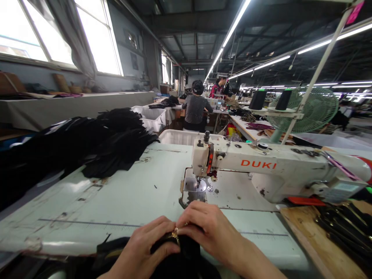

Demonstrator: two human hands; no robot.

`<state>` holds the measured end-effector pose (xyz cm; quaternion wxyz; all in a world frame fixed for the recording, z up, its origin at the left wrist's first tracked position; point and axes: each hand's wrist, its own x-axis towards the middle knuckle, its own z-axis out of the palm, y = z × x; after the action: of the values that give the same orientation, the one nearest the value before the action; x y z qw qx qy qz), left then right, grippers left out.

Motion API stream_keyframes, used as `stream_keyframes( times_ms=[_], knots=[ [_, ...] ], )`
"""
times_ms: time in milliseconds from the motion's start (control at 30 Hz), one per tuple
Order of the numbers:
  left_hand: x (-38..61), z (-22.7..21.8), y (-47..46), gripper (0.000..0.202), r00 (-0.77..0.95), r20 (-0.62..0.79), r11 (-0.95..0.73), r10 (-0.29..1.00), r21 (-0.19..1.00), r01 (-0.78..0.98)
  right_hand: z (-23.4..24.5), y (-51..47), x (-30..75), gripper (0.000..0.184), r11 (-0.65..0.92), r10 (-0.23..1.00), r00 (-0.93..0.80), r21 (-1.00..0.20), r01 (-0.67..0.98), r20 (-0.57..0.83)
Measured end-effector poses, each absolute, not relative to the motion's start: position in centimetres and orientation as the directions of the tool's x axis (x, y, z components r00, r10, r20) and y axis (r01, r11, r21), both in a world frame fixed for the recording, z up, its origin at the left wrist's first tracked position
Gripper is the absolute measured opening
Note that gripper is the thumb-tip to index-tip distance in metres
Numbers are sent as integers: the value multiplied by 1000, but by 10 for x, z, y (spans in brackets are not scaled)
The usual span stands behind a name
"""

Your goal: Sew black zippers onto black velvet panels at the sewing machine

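Observation:
At the table's front edge, my left hand (152, 242) is closed around a black fabric piece (190, 254) with a gold metal zipper (175, 235) on it. My right hand (209, 228) pinches the zipper's upper end between thumb and fingers, right beside the left fingertips. The fabric hangs down below both hands, and its lower part is out of frame. Just beyond my hands stands a white sewing machine (232, 157) marked DUKI. Nothing lies under its needle (198, 181).
A heap of black fabric pieces (116, 135) covers the table's left side. Black strips with gold edges (345, 224) lie on a wooden board (310, 228) at right. Behind the machine are white crates (174, 136), thread cones (257, 100), a green fan (310, 108) and a seated co-worker (198, 108).

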<state>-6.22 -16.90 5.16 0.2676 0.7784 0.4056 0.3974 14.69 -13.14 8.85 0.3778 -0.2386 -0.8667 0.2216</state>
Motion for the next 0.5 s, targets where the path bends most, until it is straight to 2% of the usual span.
stream_keyframes(
  times_ms=[100, 167, 233, 300, 433, 500],
  knots=[
    [-61, 44, -173, 10, 277, 468, -543, 839, 722, 428, 92, -143, 151, 13, 715, 699, -359, -616, 332, 618],
    [-62, 43, -175, 10, 259, 462, -530, 848, 733, 426, 90, -151, 157, 15, 749, 653, -286, -542, 381, 701],
    [-63, 45, -177, 10, 232, 458, -513, 858, 745, 427, 85, -158, 162, 22, 802, 573, -327, -433, 412, 751],
    [-64, 46, -177, 12, 204, 464, -504, 862, 740, 445, 78, -161, 165, 23, 819, 543, -382, -372, 436, 747],
    [-68, 45, -179, 17, 229, 501, -541, 834, 663, 518, 69, -161, 164, 31, 828, 547, -457, -371, 421, 701],
    [-70, 43, -182, 21, 264, 536, -585, 802, 612, 533, 67, -160, 160, 26, 835, 536, -469, -359, 417, 702]
  ],
)
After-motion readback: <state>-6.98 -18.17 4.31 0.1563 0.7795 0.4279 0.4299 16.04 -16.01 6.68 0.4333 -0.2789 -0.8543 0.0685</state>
